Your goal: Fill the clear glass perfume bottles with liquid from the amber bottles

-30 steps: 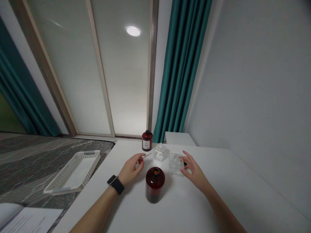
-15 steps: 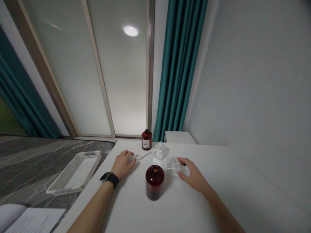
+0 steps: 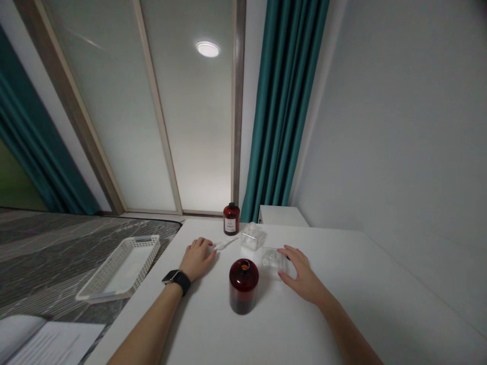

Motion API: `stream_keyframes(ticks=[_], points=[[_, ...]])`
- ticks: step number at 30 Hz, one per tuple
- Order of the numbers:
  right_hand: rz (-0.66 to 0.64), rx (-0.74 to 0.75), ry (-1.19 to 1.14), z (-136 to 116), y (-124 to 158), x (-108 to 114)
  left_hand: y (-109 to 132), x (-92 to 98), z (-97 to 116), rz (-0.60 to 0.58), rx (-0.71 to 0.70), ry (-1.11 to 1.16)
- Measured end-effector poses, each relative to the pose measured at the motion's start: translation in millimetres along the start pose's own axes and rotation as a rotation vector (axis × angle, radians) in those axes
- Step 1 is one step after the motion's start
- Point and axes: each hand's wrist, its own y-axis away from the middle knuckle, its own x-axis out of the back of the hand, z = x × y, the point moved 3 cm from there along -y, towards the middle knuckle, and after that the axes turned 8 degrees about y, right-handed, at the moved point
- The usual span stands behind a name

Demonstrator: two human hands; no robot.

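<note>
My left hand point(image 3: 198, 257), with a dark watch on the wrist, lies palm down on the white table point(image 3: 342, 304), fingers stretched towards a small white pump piece point(image 3: 224, 244) just beyond the fingertips. My right hand point(image 3: 299, 274) rests with fingers curved round a clear glass bottle point(image 3: 273, 259) that sits on the table. Between both hands stands a large dark red bottle point(image 3: 243, 286) with its neck uncapped.
A small dark red labelled bottle point(image 3: 231, 219) stands at the table's back edge, a second clear glass bottle point(image 3: 252, 236) beside it. A white perforated tray point(image 3: 122, 268) lies on the grey patterned surface to the left. Papers point(image 3: 49, 344) sit at the lower left.
My left hand let go of the white pump piece, left it on the table and flattened beside it. My right hand closed in on the clear bottle.
</note>
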Motion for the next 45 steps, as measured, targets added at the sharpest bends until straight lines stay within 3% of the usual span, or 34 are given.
stream_keyframes(ticks=[10,16,20,30,37,45], points=[[0.085,0.013,0.038,3.8,0.7,-6.7,-1.0,0.2,-7.1,0.031,0.026,0.044],[0.172,0.022,0.053,0.2,-0.8,-2.0,-7.4,16.8,-15.7,0.126,-0.02,0.173],[0.315,0.038,0.062,-4.9,-3.1,8.7,-8.3,28.3,-11.1,0.191,-0.088,0.281],[0.537,0.093,0.079,-34.2,-6.3,22.7,8.5,41.4,42.5,0.254,-0.266,0.451],[0.624,0.152,0.108,-52.9,-3.2,31.5,17.3,55.4,72.1,0.299,-0.293,0.534],[0.722,0.232,0.145,-82.9,-10.2,54.9,14.7,79.1,111.9,0.263,-0.401,0.454]])
